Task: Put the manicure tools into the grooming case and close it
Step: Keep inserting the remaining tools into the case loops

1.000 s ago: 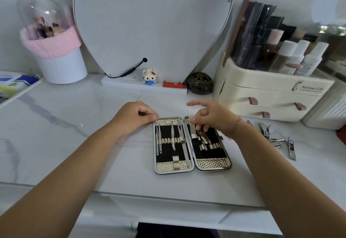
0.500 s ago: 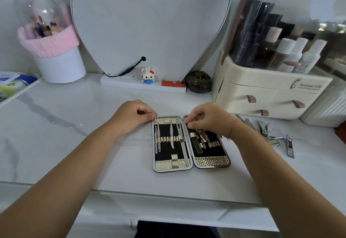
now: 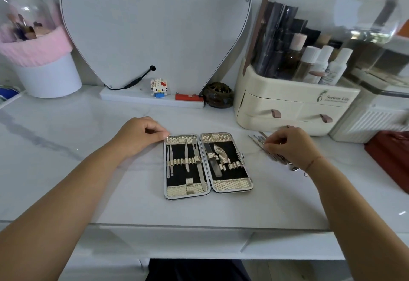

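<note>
Your left hand has its fingers curled, tips holding the far corner of the open case to steady it. Your right hand is well off to the case's other side, fingers curled down onto the loose tools. I cannot tell whether they already pinch one. Those tools are thin, stiff polished steel: light, likely slippery, and they lie flat on the smooth marble counter, so expect them to skate under your fingertips. Pinch one by its mid-shaft edges, away from any pointed end. The case is a rigid, flat hinged shell with a metal rim, a black lining and gold woven straps. The free loops are nearest your right fingers, so slide each tool in lengthwise.
</note>
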